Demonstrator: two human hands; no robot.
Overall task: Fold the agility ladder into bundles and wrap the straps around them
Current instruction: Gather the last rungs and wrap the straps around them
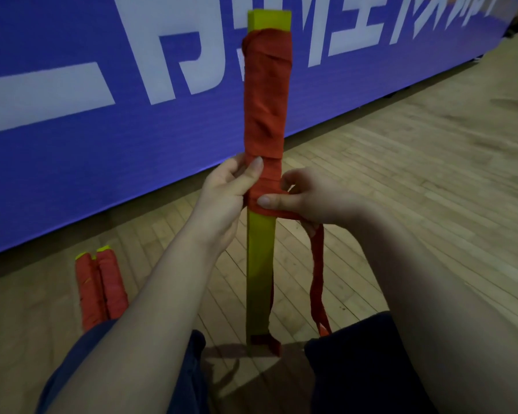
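A bundle of yellow ladder rungs [260, 264] stands upright on the wooden floor between my knees. Red strap [266, 97] is wound round its upper half. My left hand [231, 186] grips the bundle at the lower edge of the wrapping, thumb on the front. My right hand [305, 198] holds the strap where it leaves the bundle, thumb pressed across the lowest turn. The loose strap end [317, 276] hangs from my right hand down to my right knee.
Two wrapped red bundles [99, 289] with yellow tips lie on the floor at my left knee. A blue banner [72, 144] with white lettering stands along the floor behind. Wooden floor [416, 180] stretches to the right.
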